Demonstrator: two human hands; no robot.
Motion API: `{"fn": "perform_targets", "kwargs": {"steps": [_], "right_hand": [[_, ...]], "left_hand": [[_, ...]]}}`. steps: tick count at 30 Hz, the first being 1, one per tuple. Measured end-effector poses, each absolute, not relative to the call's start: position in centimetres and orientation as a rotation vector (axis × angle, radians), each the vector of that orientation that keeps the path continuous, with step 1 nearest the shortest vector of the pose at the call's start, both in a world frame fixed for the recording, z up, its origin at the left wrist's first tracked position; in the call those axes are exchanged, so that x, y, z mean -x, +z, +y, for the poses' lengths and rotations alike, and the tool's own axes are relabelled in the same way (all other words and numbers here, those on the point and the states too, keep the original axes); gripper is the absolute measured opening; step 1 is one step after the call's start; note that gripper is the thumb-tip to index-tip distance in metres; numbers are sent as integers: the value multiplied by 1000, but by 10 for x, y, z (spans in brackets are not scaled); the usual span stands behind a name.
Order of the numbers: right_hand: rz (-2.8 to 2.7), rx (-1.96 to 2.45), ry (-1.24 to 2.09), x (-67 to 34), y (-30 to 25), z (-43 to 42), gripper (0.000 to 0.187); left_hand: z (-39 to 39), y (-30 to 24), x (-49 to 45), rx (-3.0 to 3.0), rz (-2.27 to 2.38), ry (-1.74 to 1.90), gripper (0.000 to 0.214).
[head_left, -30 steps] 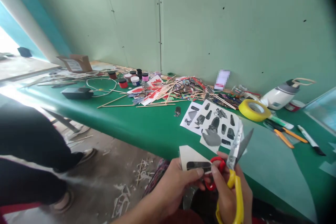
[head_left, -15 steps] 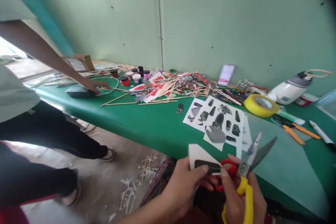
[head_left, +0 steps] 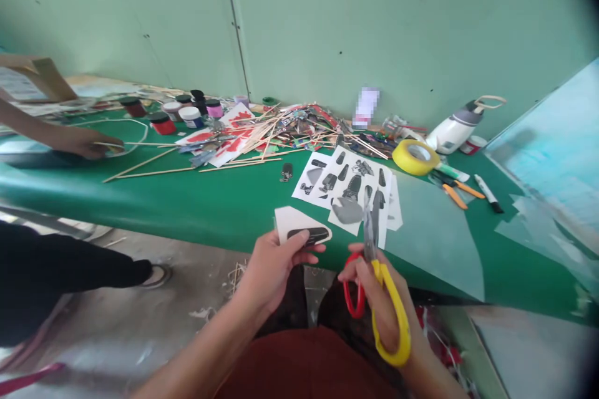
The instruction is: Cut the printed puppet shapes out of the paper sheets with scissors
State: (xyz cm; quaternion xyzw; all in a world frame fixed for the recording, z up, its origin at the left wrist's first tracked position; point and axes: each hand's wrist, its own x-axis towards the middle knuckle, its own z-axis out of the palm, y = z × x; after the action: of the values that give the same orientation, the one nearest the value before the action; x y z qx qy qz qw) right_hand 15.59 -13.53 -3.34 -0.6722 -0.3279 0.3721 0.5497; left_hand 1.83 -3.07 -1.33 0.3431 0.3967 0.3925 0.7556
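My left hand (head_left: pixel 276 262) pinches a white paper piece (head_left: pixel 291 221) printed with a dark, rounded shape, its thumb lying on the print. In my right hand (head_left: pixel 374 287) is a pair of scissors (head_left: pixel 390 312) with one yellow and one red handle, its blades pointing up and away from me. The scissors and the paper piece are apart. Just beyond my hands, printed sheets (head_left: pixel 327 182) with dark grey shapes lie overlapping on the green table (head_left: pixel 224 199). A small dark cut-out (head_left: pixel 287 171) rests to their left.
Thin sticks (head_left: pixel 276 134) and scraps pile up along the wall. Paint jars (head_left: pixel 190 116) stand at the left, near another person's hand (head_left: pixel 88 140). Yellow tape (head_left: pixel 415 157), orange-handled pliers (head_left: pixel 456 192), a marker (head_left: pixel 488 193) and a white bottle (head_left: pixel 453 131) lie at the right.
The view has swung to the right. My right hand with the scissors has moved away from the paper piece, which my left hand alone now holds. The scissor blades are closer together.
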Motion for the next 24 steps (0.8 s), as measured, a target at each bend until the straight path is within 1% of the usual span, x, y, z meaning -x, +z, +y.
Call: {"fn": "perform_targets", "kwargs": {"steps": [2,4,7,10,16,24], "right_hand": [[-803,1639,974,-156,-49,-156,34],[-807,1622,971,-154,-65,-178,30],[-861,1564,974,-152,-78,-199,37],[-967,1518,992,-153,-74,-200,43],[-1024,1413,1054,-152,-57,-177,39],[-978,1446,1060,-143,-46,-162,48]], "left_hand": [[-28,-13,-16,-756,867,884,18],[-29,-14,-15,-753,863,872,17],[-31,-16,-18,-742,864,837,17],[-34,-16,-20,-740,857,830,18],[-40,-14,-19,-691,845,800,18],[-43,-14,-17,-691,811,782,15]]}}
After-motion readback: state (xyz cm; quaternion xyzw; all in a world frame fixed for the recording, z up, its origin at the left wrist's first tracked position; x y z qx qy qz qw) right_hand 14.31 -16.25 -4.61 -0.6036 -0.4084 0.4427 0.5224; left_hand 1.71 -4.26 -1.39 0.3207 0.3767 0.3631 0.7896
